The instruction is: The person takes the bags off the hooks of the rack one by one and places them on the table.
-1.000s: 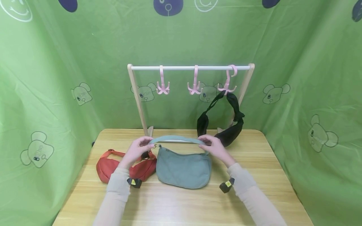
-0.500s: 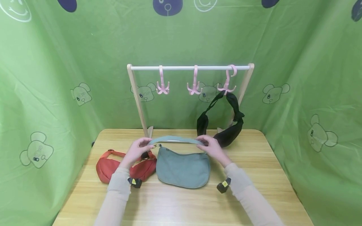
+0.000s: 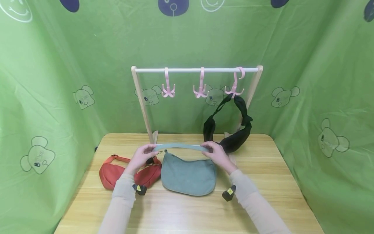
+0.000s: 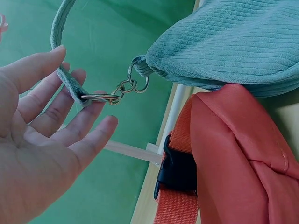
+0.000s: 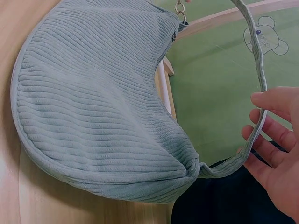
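Note:
A blue-green corduroy shoulder bag [image 3: 188, 175] lies at the middle of the table, its strap [image 3: 178, 146] raised in an arch above the opening. My left hand [image 3: 142, 155] pinches the strap's left end between thumb and fingers, just beside the metal ring and chain [image 4: 126, 88] that join it to the bag. At the strap's other end, my right hand [image 3: 216, 154] pinches the band between thumb and fingertips. In the right wrist view the bag's ribbed side [image 5: 98, 102] fills the left part. Close to the left wrist lies a red bag [image 3: 147, 175] with a black buckle [image 4: 177, 170].
Behind stands a rack with a white rail [image 3: 187, 70] and wooden posts. Pink hooks [image 3: 168, 87] hang from it, and a black bag [image 3: 238, 139] hangs from the right one. Green printed cloth [image 3: 321, 81] encloses the wooden table [image 3: 263, 208] at the back and sides.
Both hands and the strap have come down slightly toward the bag. The right hand has shifted a little to the left. The red bag and the rack stay put.

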